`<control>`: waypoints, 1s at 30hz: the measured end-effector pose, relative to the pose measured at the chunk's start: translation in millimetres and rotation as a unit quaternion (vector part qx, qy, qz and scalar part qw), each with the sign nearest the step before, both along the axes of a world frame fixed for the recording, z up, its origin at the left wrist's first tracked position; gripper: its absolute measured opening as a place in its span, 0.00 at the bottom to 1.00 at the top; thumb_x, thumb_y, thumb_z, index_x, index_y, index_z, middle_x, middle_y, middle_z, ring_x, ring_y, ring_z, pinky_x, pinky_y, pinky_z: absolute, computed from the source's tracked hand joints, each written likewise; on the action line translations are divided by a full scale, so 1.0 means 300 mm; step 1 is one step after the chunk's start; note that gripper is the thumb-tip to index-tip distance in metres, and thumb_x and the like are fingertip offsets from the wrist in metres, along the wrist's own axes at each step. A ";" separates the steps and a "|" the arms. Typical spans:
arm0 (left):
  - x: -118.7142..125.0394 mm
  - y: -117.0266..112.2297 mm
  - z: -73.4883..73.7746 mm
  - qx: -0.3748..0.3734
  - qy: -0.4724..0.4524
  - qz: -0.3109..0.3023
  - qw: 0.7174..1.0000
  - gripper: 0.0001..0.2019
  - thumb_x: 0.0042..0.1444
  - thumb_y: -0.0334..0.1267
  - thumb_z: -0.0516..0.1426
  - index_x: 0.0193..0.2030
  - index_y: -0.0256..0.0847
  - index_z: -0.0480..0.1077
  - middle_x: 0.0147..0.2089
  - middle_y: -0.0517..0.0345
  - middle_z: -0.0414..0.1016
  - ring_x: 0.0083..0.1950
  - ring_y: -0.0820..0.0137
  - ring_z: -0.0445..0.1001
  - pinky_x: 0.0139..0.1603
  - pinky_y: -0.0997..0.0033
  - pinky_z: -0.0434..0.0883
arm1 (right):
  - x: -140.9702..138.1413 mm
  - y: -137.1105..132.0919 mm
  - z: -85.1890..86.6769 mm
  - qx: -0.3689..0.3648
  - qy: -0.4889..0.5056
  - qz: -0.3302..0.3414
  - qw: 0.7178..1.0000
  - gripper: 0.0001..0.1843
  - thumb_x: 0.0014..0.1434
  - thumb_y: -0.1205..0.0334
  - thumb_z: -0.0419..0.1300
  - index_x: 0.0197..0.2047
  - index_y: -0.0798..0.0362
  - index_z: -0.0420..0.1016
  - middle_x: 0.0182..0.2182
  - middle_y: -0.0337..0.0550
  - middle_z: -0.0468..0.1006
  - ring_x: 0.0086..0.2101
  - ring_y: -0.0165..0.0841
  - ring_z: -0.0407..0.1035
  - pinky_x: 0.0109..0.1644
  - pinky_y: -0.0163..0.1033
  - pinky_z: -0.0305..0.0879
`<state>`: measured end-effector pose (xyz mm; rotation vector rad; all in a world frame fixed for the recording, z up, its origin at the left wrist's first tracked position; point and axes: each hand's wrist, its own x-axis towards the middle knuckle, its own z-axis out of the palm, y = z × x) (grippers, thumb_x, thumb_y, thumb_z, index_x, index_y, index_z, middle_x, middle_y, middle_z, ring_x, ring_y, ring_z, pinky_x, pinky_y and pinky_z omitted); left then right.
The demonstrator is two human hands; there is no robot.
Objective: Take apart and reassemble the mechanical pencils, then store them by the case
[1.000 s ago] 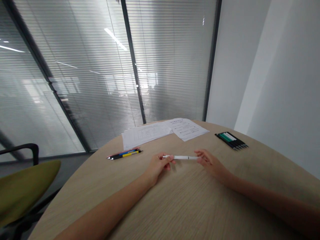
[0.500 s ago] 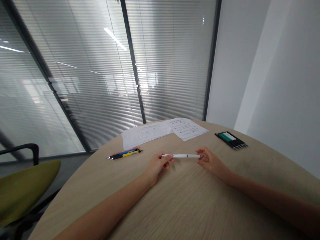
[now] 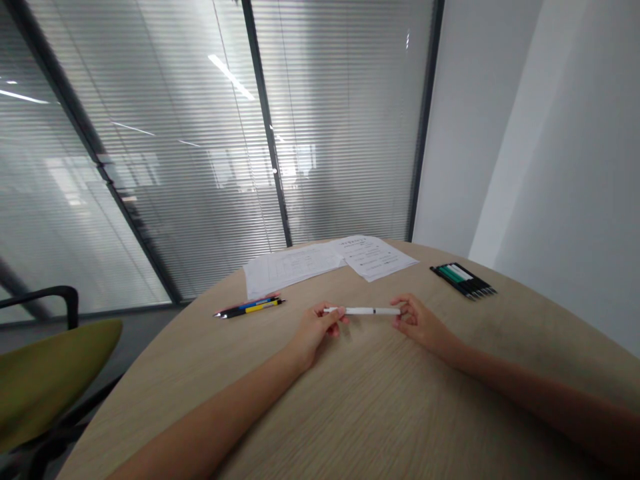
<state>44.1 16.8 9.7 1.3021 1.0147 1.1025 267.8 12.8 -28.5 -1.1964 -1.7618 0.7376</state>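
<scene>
A white pen (image 3: 364, 311) is held level just above the round wooden table (image 3: 380, 407), near its middle. My left hand (image 3: 316, 331) pinches the pen's left end between thumb and fingers. My right hand (image 3: 419, 321) grips the pen's right end with curled fingers. Both forearms rest on the tabletop.
A few pens in blue, yellow and black (image 3: 249, 308) lie left of my hands. A row of black, green and white pens (image 3: 463, 280) lies at the right. Printed sheets (image 3: 325, 261) sit at the far edge. A green chair (image 3: 45, 373) stands at the left, glass partitions behind.
My right hand has slid a little to the right along the pen, from mid-barrel to its right end. The pen has risen slightly. My left hand has stayed in place.
</scene>
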 end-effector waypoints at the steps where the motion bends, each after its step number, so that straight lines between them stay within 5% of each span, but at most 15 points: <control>1: 0.001 0.000 0.000 -0.001 0.000 -0.001 1.000 0.11 0.39 0.42 0.60 0.23 0.35 0.67 0.21 0.62 0.71 0.16 0.81 0.58 0.20 0.78 0.54 | -0.002 0.000 -0.003 -0.016 0.011 0.004 1.000 0.21 0.47 0.57 0.55 0.44 0.51 0.55 0.30 0.38 0.65 0.23 0.27 0.62 0.27 0.34 0.59; 3: 0.001 -0.001 0.001 -0.003 0.001 -0.007 1.000 0.11 0.38 0.42 0.60 0.24 0.35 0.67 0.21 0.62 0.71 0.16 0.81 0.58 0.20 0.78 0.54 | -0.004 -0.001 -0.002 -0.018 0.009 0.008 1.000 0.23 0.47 0.56 0.55 0.46 0.51 0.55 0.32 0.40 0.65 0.25 0.27 0.63 0.29 0.35 0.60; 6: 0.001 -0.004 0.003 -0.003 0.004 -0.008 1.000 0.11 0.38 0.42 0.60 0.24 0.35 0.67 0.21 0.62 0.71 0.16 0.81 0.58 0.20 0.78 0.54 | 0.000 -0.003 0.009 0.012 -0.025 0.000 1.000 0.13 0.52 0.53 0.48 0.36 0.52 0.63 0.30 0.41 0.66 0.29 0.30 0.63 0.34 0.37 0.60; 9: 0.001 -0.006 0.006 0.001 0.003 -0.009 1.000 0.11 0.39 0.41 0.60 0.24 0.35 0.67 0.21 0.62 0.71 0.16 0.81 0.58 0.20 0.78 0.54 | 0.011 -0.006 0.016 -0.001 -0.057 -0.030 0.998 0.19 0.57 0.52 0.39 0.25 0.52 0.62 0.23 0.39 0.65 0.26 0.30 0.62 0.34 0.38 0.59; 12: 0.001 -0.007 0.009 0.003 0.005 -0.007 1.000 0.10 0.39 0.41 0.60 0.23 0.35 0.67 0.20 0.62 0.70 0.16 0.81 0.57 0.21 0.78 0.54 | 0.017 -0.006 0.019 -0.003 -0.082 -0.051 0.995 0.19 0.57 0.53 0.40 0.21 0.52 0.59 0.20 0.37 0.63 0.25 0.30 0.61 0.33 0.37 0.58; 17: 0.000 -0.002 0.006 0.002 0.004 0.004 1.000 0.10 0.40 0.42 0.59 0.22 0.36 0.67 0.21 0.63 0.71 0.16 0.81 0.57 0.20 0.77 0.53 | 0.006 0.004 0.014 -0.003 -0.021 -0.029 0.999 0.09 0.50 0.55 0.49 0.28 0.52 0.60 0.23 0.37 0.64 0.24 0.28 0.61 0.28 0.35 0.58; 22: -0.001 0.001 0.003 0.004 0.005 0.006 1.000 0.10 0.40 0.41 0.59 0.24 0.35 0.67 0.21 0.62 0.71 0.16 0.81 0.57 0.20 0.78 0.53 | -0.006 0.009 0.010 -0.021 0.058 -0.010 0.998 0.22 0.43 0.55 0.56 0.42 0.51 0.58 0.33 0.42 0.67 0.29 0.30 0.64 0.30 0.35 0.60; 25: 0.000 0.000 0.005 0.003 0.008 0.003 1.000 0.10 0.40 0.41 0.59 0.23 0.35 0.67 0.20 0.62 0.70 0.16 0.82 0.56 0.20 0.78 0.52 | -0.001 0.003 0.017 -0.034 0.005 -0.011 0.999 0.15 0.50 0.51 0.48 0.34 0.53 0.64 0.26 0.40 0.68 0.26 0.30 0.63 0.31 0.36 0.60; 30: -0.001 -0.001 0.005 0.006 0.010 -0.004 1.000 0.10 0.40 0.42 0.59 0.23 0.35 0.67 0.21 0.62 0.70 0.16 0.81 0.57 0.20 0.78 0.53 | 0.008 -0.006 0.025 -0.052 -0.041 -0.016 0.998 0.20 0.55 0.51 0.42 0.22 0.54 0.64 0.20 0.40 0.68 0.25 0.31 0.63 0.31 0.37 0.59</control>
